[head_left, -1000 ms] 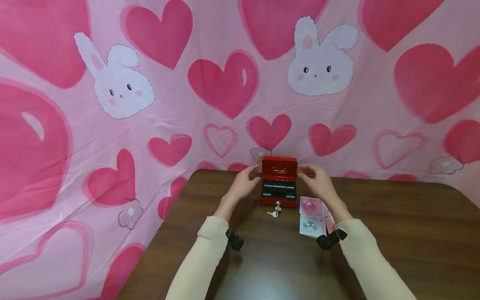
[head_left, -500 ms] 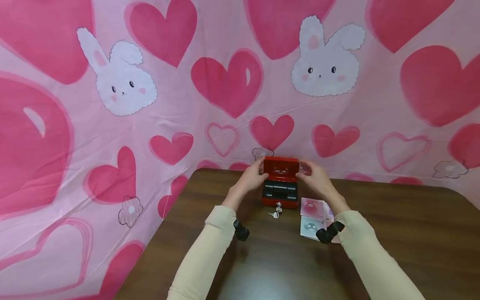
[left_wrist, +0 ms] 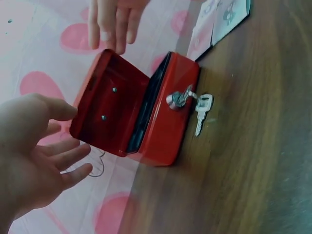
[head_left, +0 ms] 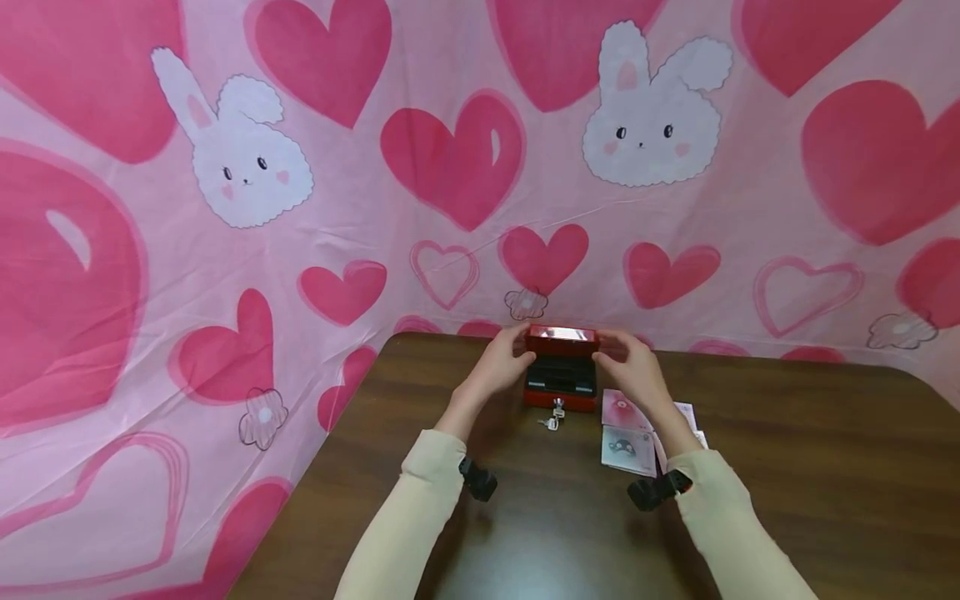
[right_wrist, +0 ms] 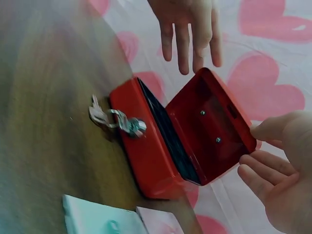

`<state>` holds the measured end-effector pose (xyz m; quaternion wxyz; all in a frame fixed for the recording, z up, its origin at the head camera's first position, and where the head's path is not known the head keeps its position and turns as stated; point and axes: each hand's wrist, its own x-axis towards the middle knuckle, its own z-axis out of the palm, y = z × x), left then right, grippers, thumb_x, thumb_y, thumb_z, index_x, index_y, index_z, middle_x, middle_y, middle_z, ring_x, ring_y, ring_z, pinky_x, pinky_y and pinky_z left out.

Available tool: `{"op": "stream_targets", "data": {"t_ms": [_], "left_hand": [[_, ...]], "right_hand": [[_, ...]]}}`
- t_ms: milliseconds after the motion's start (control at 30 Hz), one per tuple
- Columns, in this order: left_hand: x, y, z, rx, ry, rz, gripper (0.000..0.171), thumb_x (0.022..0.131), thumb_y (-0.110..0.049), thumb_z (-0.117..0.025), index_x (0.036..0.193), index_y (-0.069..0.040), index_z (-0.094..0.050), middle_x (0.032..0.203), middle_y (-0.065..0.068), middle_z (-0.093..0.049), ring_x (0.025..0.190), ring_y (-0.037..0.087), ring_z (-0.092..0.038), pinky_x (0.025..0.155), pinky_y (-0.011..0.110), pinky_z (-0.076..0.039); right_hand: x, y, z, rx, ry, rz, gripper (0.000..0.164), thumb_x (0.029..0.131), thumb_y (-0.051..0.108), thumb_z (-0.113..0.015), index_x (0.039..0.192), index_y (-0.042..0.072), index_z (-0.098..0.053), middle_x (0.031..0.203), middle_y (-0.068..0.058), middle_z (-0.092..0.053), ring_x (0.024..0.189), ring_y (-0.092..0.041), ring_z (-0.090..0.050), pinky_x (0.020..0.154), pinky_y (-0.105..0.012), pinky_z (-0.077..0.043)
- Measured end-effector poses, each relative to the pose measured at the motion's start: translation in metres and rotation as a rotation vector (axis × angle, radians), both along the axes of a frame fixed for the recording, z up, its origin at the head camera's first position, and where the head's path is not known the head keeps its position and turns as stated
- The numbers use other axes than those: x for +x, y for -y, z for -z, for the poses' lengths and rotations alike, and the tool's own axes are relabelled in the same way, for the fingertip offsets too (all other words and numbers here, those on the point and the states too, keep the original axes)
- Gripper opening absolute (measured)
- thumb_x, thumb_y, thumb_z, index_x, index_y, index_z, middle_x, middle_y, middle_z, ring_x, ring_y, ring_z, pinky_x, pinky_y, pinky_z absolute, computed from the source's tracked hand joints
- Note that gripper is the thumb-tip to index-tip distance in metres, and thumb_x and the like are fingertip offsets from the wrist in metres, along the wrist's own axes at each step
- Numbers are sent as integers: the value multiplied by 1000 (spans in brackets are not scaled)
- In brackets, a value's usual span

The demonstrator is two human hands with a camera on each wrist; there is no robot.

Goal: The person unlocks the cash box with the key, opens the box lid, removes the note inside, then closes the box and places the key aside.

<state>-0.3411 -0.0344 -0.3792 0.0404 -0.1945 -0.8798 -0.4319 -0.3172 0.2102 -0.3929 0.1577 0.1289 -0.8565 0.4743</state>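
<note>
A red cash box [head_left: 561,402] stands on the table with its lid [head_left: 562,343] raised and tilted partway forward over the black inner tray [head_left: 561,375]. At the lid's left edge is my left hand [head_left: 501,362], its thumb at the front corner and its fingers behind. My right hand [head_left: 628,367] takes the right edge likewise, thumb and fingertips at the lid's corner in the right wrist view. One key [left_wrist: 186,95] sits in the front lock [right_wrist: 137,127], and a second key [left_wrist: 202,113] hangs from it by a ring onto the tabletop.
Pink and pale green play banknotes [head_left: 627,450] lie on the table right of the box, partly under my right forearm. A pink cloth [head_left: 450,167] with hearts and rabbits hangs behind the brown table [head_left: 555,517].
Both hands have come in from beside the box to the lid's side edges. The lid, upright before, now leans forward. The keys and banknotes have stayed in place.
</note>
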Motion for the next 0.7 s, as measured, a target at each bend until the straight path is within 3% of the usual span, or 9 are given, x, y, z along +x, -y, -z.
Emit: {"op": "stream_targets", "data": {"t_ms": [300, 467, 567, 700], "left_hand": [[18, 3, 12, -58, -33, -24, 47, 98, -4, -45, 145, -1, -48, 133, 20, -57, 127, 29, -53, 112, 44, -41], [27, 6, 24, -76, -66, -14, 46, 96, -3, -46, 141, 2, -52, 125, 20, -59, 119, 30, -57, 106, 45, -45], [31, 6, 30, -57, -57, -13, 44, 96, -2, -48, 140, 0, -55, 121, 20, -59, 115, 29, -58, 103, 44, -47], [35, 8, 36, -21, 3, -20, 43, 97, -4, -52, 140, -6, -56, 121, 18, -58, 115, 28, -59, 104, 43, -48]], "right_hand": [[26, 10, 14, -20, 90, 100, 37, 96, 18, -63, 131, 4, -62, 122, -21, -67, 108, -35, -65, 96, -50, -53], [31, 12, 22, -27, 105, 137, 35, 96, 16, -64, 128, 3, -64, 115, -20, -69, 101, -31, -66, 88, -31, -53], [32, 14, 26, -29, 109, 144, 34, 95, 15, -64, 126, 2, -65, 111, -20, -70, 98, -30, -65, 82, -24, -50], [32, 17, 30, -15, 116, 146, 34, 94, 16, -65, 125, 2, -66, 108, -20, -70, 97, -30, -65, 83, -28, -50]]}}
